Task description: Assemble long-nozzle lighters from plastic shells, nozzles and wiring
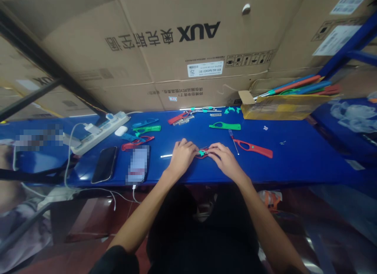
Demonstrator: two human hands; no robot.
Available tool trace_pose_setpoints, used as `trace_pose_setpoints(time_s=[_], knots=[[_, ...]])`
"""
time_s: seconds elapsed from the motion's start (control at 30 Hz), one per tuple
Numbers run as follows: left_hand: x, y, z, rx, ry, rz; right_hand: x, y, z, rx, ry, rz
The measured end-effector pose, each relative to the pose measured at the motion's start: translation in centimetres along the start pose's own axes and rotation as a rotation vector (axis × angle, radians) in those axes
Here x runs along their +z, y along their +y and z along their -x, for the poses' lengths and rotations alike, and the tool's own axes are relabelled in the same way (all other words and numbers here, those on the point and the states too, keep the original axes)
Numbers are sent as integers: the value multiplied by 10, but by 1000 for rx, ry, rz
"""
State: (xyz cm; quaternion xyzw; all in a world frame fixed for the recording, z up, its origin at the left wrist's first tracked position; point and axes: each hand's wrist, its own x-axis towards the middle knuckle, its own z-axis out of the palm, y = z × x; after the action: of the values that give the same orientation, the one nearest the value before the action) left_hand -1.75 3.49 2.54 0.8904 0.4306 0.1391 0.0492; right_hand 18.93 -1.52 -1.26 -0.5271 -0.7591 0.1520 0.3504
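At the table's front edge, my left hand (183,156) and my right hand (224,158) come together from either side of a red long-lighter shell (202,155). Fingers of both hands are closed on it. A small green trigger (202,152) and a thin pale wire show in the shell; finer details are too small to tell. From under my left hand a metal tube (166,156) sticks out to the left. To the right of my right hand lie a screwdriver (233,141) and a red shell half (255,148). A green shell half (225,126) is farther back.
Blue, green and red lighter shells (146,128) lie left, near a power strip (101,132) and two phones (104,164). Metal parts (184,120) and green triggers (232,109) sit at the back. A carton of lighters (273,107) stands right; big cardboard boxes (165,70) wall the back.
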Motion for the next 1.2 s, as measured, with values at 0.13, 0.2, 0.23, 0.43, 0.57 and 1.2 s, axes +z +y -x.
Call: trace_pose_setpoints(time_s=[0.13, 0.2, 0.23, 0.43, 0.57, 1.2], knots=[[1, -4, -2, -7, -18, 27, -1, 0, 0, 21, -3, -69], [2, -6, -3, 1, -35, 61, -2, 0, 0, 29, -6, -112], [3, -8, -4, 5, -46, 76, -2, 0, 0, 31, -7, -127], [-2, -8, -9, 40, -100, 49, -3, 3, -1, 31, -39, -148], [-9, -2, -12, 56, -126, -56, -3, 3, 0, 24, -47, -165], [15, -3, 6, 128, 176, 23, -5, -2, 2, -19, -107, 60]])
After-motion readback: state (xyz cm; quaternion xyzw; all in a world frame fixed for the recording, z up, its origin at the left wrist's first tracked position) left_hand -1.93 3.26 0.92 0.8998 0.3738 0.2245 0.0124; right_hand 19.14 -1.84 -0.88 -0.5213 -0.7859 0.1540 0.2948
